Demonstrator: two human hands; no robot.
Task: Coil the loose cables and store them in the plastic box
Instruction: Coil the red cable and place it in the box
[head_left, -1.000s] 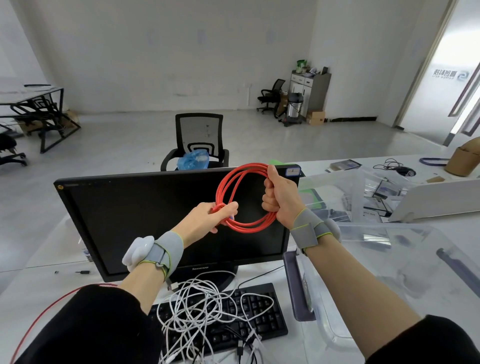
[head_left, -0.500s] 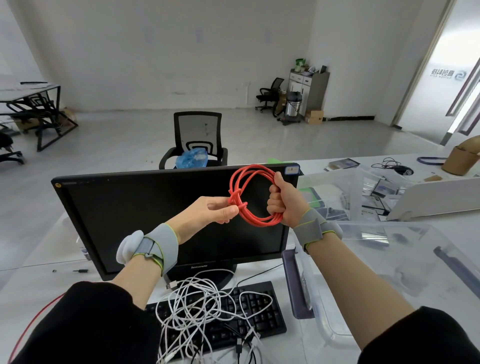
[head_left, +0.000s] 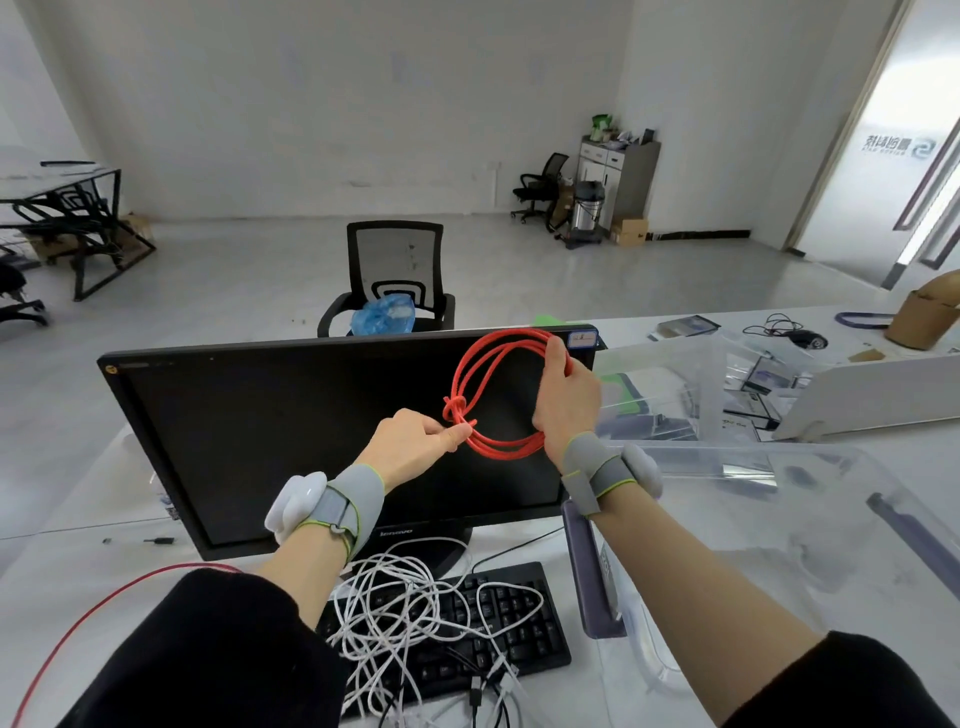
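Red cable coil (head_left: 496, 395) hangs in the air before the monitor (head_left: 311, 431): right hand (head_left: 563, 400) grips its right side, left hand (head_left: 415, 441) pinches the wrapped end. Clear plastic box (head_left: 753, 519) sits at the desk's right edge, cut off. White cables (head_left: 410, 608) tangle over the keyboard (head_left: 498, 629), partly hidden.

Left hand (head_left: 415, 447) pinching, right hand (head_left: 563, 400) gripping
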